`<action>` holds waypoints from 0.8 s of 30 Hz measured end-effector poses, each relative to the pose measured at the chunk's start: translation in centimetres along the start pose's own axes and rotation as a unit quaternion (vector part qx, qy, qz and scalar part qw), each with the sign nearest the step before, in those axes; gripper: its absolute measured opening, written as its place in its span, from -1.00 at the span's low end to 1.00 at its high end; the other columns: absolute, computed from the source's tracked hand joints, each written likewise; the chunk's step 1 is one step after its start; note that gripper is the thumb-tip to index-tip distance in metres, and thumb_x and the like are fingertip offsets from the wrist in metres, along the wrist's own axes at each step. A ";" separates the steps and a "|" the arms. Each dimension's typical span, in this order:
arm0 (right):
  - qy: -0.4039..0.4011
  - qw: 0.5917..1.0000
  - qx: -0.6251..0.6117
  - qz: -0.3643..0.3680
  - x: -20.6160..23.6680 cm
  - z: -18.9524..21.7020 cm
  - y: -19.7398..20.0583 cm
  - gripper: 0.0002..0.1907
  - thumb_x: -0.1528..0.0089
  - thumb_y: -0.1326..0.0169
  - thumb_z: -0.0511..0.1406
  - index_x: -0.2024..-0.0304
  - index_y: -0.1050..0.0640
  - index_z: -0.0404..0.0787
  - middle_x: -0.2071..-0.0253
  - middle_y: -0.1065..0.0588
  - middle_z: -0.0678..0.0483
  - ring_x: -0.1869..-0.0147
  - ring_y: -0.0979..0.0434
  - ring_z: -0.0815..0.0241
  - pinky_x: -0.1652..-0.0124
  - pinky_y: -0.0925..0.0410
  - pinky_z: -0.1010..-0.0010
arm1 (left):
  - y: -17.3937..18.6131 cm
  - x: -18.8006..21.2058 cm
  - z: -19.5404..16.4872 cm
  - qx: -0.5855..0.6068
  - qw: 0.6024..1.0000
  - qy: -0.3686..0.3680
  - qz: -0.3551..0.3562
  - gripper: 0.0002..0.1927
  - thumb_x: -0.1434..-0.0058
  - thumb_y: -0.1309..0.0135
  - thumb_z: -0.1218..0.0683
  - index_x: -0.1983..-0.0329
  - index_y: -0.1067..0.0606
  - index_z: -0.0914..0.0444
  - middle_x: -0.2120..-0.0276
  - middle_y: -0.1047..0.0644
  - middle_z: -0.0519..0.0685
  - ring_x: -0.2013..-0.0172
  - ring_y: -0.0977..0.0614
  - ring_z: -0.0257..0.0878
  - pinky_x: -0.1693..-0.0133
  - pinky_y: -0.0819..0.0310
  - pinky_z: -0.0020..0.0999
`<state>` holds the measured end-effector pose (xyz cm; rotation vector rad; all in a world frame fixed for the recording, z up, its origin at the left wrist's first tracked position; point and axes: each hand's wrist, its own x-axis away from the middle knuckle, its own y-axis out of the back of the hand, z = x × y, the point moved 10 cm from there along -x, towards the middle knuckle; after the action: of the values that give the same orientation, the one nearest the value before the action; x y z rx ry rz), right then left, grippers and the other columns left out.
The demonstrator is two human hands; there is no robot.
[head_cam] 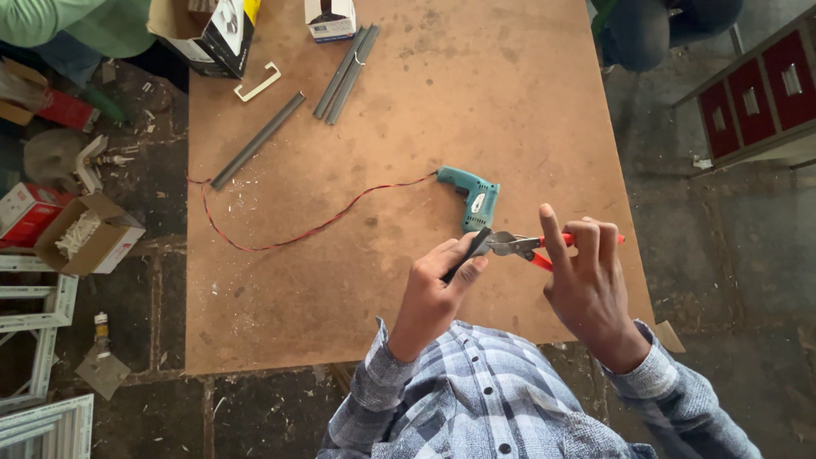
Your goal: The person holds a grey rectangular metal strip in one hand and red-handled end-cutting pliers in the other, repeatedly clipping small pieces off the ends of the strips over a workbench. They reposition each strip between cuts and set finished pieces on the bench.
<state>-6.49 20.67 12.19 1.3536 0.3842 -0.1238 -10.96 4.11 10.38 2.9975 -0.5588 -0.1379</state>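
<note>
Pliers (520,246) with red handles are held above the near right part of the board (408,127), just near of the teal drill (473,200). The right hand (588,285) grips the red handles, its fingers curled round them and the forefinger raised straight up. The left hand (435,289) pinches a short dark strip (466,255) between thumb and fingers, its far end meeting the pliers' metal head. Whether that head bites the strip or only touches it cannot be told.

The drill lies on its side on the board, and a twisted red and black cord (280,238) runs left from it, loops, and reaches the board's left edge. A grey bar (257,140) lies slantwise at the far left, with two more grey bars (346,74) side by side further right. A white bracket (257,82) sits by an open carton (217,30) at the far edge, and a small box (330,19) is right of it. On the floor to the left stands a cardboard box (89,235) of white parts, with white frames (38,357) near of it. A red cabinet (761,85) stands at the far right.
</note>
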 end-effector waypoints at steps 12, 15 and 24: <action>-0.010 0.999 -0.014 -0.043 0.2 -0.6 -0.3 -0.09 0.13 -0.11 -0.55 -0.34 -0.44 -0.15 0.27 -0.36 0.00 0.15 -0.46 0.00 0.41 -0.32 0.17 | -0.8 0.3 2.7 0.071 0.993 0.091 0.016 -0.66 -0.39 -0.07 0.09 -0.12 -0.54 0.39 0.30 -0.52 0.06 0.32 -0.45 -0.25 0.28 -0.34 -0.32; -0.019 0.995 -0.068 -0.072 0.4 -0.6 -0.1 -0.13 0.09 -0.06 -0.57 -0.33 -0.44 -0.14 0.27 -0.37 -0.02 0.17 -0.46 -0.03 0.32 -0.35 0.12 | -1.9 1.0 3.6 0.111 0.984 0.139 0.031 -0.62 -0.39 -0.05 0.08 -0.17 -0.55 0.39 0.33 -0.48 0.06 0.38 -0.36 -0.26 0.34 -0.29 -0.31; -0.173 0.814 -0.552 0.052 0.9 -1.8 -4.2 -0.17 -0.02 0.23 -0.71 -0.38 -0.32 -0.32 0.01 -0.35 -0.02 -0.06 -0.52 0.16 0.15 -0.55 0.33 | -1.9 0.2 1.0 0.070 0.996 -0.011 0.051 -0.64 -0.44 -0.03 0.08 -0.19 -0.51 0.40 0.04 -0.62 0.08 0.10 -0.60 -0.27 0.03 -0.49 -0.39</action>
<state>-7.35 21.60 7.68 0.1708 0.0231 -0.0333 -10.17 5.72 9.15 3.0973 -0.7536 -0.1291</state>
